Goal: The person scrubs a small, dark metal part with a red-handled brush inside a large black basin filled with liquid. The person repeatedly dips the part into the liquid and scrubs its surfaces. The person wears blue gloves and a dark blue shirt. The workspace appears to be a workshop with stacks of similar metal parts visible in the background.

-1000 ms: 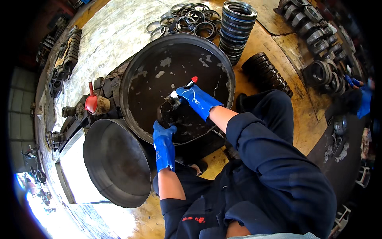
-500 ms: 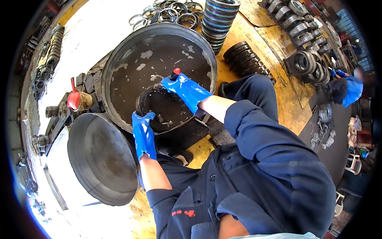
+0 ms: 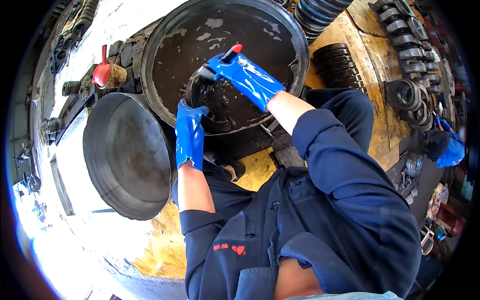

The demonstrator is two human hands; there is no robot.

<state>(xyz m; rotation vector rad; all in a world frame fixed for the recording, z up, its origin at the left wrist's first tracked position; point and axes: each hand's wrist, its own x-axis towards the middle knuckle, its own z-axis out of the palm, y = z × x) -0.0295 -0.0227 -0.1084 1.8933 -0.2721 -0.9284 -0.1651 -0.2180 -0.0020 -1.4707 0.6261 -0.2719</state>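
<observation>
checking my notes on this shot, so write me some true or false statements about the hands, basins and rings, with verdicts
1. The left hand grips a dark ring, and the right hand holds a red-tipped tool. True.
2. Both hands wear yellow gloves. False: both wear blue gloves.
3. A red scoop is left of the large basin. True.
4. Only one basin is in view. False: a second basin is at the large one's lower left.
5. A row of stacked rings lies right of the large basin. True.
</observation>
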